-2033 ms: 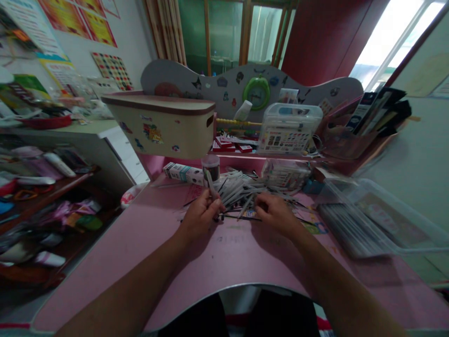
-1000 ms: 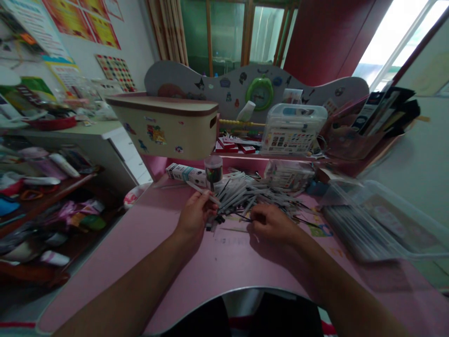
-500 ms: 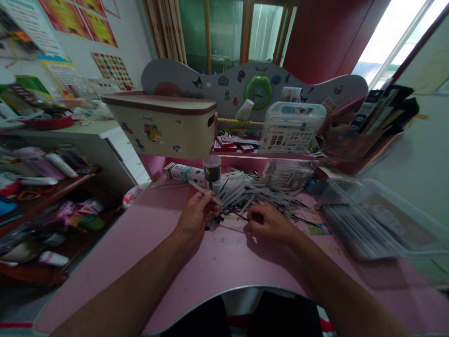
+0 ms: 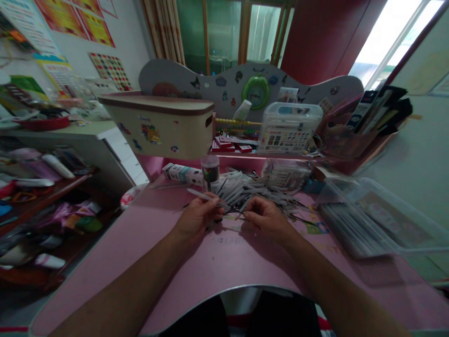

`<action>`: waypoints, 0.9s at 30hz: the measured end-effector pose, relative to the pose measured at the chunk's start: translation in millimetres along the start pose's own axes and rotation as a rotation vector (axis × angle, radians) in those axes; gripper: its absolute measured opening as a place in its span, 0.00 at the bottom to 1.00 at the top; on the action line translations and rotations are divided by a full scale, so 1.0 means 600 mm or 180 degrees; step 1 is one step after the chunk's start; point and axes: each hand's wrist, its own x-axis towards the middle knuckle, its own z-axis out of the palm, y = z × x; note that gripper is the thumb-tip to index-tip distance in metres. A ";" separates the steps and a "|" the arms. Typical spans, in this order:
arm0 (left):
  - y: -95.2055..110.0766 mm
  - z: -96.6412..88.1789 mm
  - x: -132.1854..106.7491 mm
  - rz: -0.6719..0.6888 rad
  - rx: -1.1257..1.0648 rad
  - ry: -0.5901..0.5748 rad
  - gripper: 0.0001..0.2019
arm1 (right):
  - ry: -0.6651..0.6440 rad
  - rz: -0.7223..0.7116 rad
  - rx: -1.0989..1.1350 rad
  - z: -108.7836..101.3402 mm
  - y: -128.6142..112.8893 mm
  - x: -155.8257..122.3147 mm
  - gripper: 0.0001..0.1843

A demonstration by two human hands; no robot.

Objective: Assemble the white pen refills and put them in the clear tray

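My left hand is closed around a slim whitish tube, like a pen barrel, which slants up to the left out of the fingers. My right hand pinches a thin dark stick, like a pen refill, and its left end points at my left hand. A heap of white and dark slim tubes lies just behind both hands on the pink desk. Behind my left hand stands a clear round tub with dark contents.
To the right sits an open clear plastic box with a dense row of slim grey sticks. A long printed carton lies at the back left. Above, a shelf carries a cream bin and a clear carry case.
My right hand has moved up and left, closer to my left hand. The whitish tube in my left hand now lies flatter.
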 end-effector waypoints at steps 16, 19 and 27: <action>-0.013 -0.004 -0.008 -0.0774 -0.0234 -0.0469 0.06 | -0.0541 -0.0165 0.0186 0.026 -0.009 -0.019 0.19; -0.015 -0.003 -0.011 -0.0797 -0.0274 -0.0528 0.06 | -0.0382 0.0021 -0.0063 0.034 -0.002 -0.022 0.17; 0.020 -0.003 0.009 -0.0273 -0.0786 0.0465 0.10 | -0.0291 -0.1852 -0.2889 0.055 0.005 -0.024 0.08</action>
